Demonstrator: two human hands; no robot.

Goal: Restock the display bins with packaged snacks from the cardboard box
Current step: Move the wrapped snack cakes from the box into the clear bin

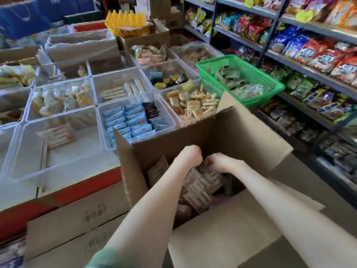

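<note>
**The cardboard box** stands with its flaps open against the front of the display counter. The packaged snacks, in pale striped wrappers, lie piled loosely inside it, well below the rim.

**Progress.** The box holds many packets, so most of the transfer is judged to remain. To the left of the box, the near clear bin holds only a few striped packets of similar look on a mostly bare floor. It is the likely destination.

**Hands.** Both forearms reach down into the box.
- **Left hand**: knuckles up, fingers curled under in a fist-like shape just above the pile. The fingertips are hidden, so whether it grips a packet cannot be told.
- **Right hand**: just beside the left, fingers curled down among the topmost packets and apparently pinching some of them.

**Surroundings.**
- Behind the box's left flap, a bin of blue packets is nearly full.
- Behind the far wall of the box, a bin of crackers is well stocked.
- Farther behind the box, other bins range from partly filled to almost bare.
- Beyond the box's right flap, a green basket holds green packets.
- To the right of the box, wall shelves carry bagged snacks.
</note>
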